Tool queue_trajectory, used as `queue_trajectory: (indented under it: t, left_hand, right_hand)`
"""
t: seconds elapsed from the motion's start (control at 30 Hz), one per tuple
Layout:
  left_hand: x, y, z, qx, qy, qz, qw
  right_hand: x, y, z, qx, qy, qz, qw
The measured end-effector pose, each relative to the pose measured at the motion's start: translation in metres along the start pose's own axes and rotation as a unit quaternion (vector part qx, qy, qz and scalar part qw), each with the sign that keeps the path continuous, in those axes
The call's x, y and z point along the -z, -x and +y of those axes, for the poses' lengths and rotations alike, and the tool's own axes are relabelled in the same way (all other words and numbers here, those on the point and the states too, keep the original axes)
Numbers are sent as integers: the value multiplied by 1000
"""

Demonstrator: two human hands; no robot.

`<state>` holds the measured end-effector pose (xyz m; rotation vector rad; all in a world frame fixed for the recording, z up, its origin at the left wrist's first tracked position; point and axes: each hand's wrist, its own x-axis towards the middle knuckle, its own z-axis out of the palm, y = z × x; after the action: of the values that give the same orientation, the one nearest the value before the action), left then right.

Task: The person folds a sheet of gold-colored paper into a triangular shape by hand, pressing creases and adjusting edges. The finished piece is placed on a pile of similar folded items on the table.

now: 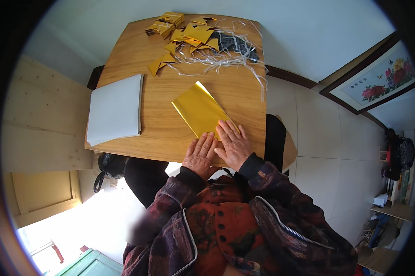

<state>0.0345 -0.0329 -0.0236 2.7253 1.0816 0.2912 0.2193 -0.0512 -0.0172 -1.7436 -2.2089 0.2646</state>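
A glossy, mirror-smooth gold foil sheet [200,110] is gleaming on the table [161,131], whose smooth wood is showing a satin sheen; the stack of white paper [114,109] is looking matt, the folded gold pieces [189,37] shiny, the thin strips [226,57] translucent like plastic

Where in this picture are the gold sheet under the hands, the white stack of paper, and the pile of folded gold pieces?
gold sheet [198,108]: head view, middle of its shiny face.
white stack of paper [114,109]: head view, centre of the top sheet.
pile of folded gold pieces [193,36]: head view, a flat triangle mid-pile.
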Motion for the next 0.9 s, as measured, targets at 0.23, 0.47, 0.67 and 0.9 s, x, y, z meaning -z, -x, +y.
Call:
queue_trajectory:
  t: [0.23,0.47,0.67,0.9]
  left_hand:
    - [7,0,1,-8,43,19,999]
    - [34,-20,0,9,50,-28,998]
    - [47,-89,-14,-47,-14,-154,987]
    - [45,-127,-24,-86,-54,-111,989]
  right_hand:
    - [11,16,23,-36,23,3,999]
    - [38,46,14,-39,-13,25,999]
    - [47,64,-12,32,-77,76,994]
    - [57,68,-9,45,-129,140,981]
